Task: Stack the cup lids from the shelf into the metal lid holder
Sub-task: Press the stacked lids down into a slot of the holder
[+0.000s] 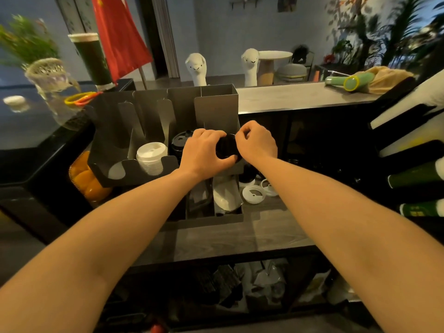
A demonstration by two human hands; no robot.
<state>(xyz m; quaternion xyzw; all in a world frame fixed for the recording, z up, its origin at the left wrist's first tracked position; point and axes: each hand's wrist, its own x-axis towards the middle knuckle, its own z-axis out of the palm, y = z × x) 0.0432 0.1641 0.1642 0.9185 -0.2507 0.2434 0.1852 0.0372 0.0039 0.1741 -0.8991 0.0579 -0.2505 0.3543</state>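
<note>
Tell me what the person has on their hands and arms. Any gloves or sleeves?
Nothing at all! The left hand and the right hand wear no gloves, and I can see no rings, watch or bracelet. No sleeves show either, right down to the picture's edge.

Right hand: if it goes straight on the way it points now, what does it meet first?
Likely the left hand, which grips the same black lids; behind it stands the metal lid holder. Depth is unclear.
</note>
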